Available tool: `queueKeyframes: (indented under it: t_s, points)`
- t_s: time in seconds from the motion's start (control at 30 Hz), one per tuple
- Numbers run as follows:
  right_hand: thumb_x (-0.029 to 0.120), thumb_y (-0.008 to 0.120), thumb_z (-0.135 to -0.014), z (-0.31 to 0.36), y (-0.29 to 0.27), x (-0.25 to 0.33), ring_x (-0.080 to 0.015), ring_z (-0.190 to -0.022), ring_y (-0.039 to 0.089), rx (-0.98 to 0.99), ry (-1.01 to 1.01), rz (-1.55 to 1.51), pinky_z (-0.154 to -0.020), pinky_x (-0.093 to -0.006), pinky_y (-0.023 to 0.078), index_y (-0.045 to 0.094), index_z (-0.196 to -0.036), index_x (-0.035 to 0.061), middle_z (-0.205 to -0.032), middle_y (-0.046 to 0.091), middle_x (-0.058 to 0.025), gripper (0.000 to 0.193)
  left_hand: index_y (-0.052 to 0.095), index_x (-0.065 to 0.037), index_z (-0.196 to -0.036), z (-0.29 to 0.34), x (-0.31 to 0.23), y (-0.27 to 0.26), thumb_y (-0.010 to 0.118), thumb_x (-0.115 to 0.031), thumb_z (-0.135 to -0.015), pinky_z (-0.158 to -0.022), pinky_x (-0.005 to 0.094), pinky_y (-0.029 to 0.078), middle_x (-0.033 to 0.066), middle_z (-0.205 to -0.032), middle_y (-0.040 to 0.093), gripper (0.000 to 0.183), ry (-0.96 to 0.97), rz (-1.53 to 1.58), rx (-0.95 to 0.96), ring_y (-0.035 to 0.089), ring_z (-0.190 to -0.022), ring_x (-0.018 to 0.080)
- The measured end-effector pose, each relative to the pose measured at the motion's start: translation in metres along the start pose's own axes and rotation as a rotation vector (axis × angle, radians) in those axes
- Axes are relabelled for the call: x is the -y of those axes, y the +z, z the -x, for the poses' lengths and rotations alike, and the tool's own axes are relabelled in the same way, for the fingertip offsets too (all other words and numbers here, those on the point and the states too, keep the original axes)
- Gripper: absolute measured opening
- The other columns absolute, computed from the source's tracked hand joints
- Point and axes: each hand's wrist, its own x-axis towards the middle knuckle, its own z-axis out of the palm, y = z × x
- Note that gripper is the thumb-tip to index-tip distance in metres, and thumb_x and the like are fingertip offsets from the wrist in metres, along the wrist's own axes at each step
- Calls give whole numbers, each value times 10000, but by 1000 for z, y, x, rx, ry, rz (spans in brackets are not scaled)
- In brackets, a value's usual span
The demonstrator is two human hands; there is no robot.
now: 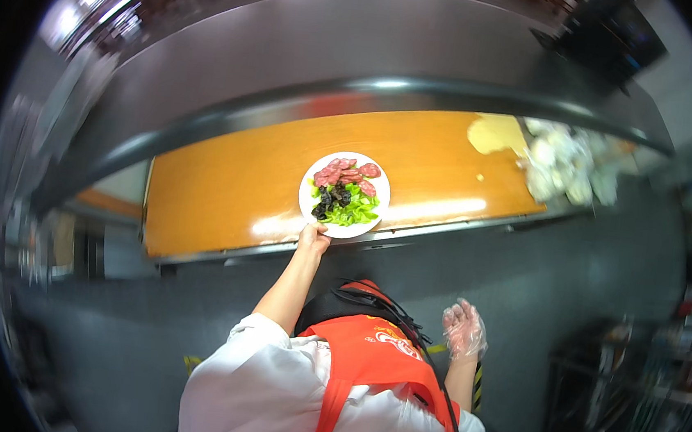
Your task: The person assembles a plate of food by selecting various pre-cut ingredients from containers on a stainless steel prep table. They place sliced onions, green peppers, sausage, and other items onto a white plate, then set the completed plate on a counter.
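A round white plate (306, 188) is over the near edge of the orange-brown counter, gripped at its lower left rim by my bare left hand (315, 238). On it are reddish sausage slices (341, 172), dark pieces that look like black fungus (329, 202) and bright green cut vegetables (357, 211). My right hand (464, 331), in a clear plastic glove, is raised away from the counter to the right of my red apron (367, 349). Its fingers are loosely bent and open, with nothing seen in them.
Clear plastic bags with pale contents (560, 165) sit at the counter's right end, near a flat yellowish patch (495, 134). A dark raised shelf (378, 38) runs along the counter's far side, with a black device (612, 38) on it. A loaded rack (619, 388) stands at right.
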Motion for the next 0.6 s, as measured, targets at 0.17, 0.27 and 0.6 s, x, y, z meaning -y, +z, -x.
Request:
queueKeyframes:
  t_s: [0.17,0.27,0.6]
  points:
    - [316,525,-941,-51,-30,52,-264,-785,611,51,124,69,-710,-375,544,581,-1084,27,-856,624,-103,327,515,17,-1111,21,3,-3,451,152,-573,-945,531,453,158,-1048,545,558,205,75,-117,553,-995,368]
    - [314,529,-938,-77,-45,110,-268,-796,613,83,222,123,-717,-383,536,586,-1069,29,-857,626,-98,318,517,21,-1106,44,2,-2,437,156,-591,-930,546,464,173,-1085,535,538,303,119,-265,551,-1028,384]
    - [260,534,-935,-107,-20,254,-258,-749,612,79,170,158,-666,-364,536,584,-1030,20,-830,621,-93,263,463,43,-1169,67,14,3,420,136,-627,-1008,583,392,225,-1178,508,551,505,285,-269,510,-1126,430]
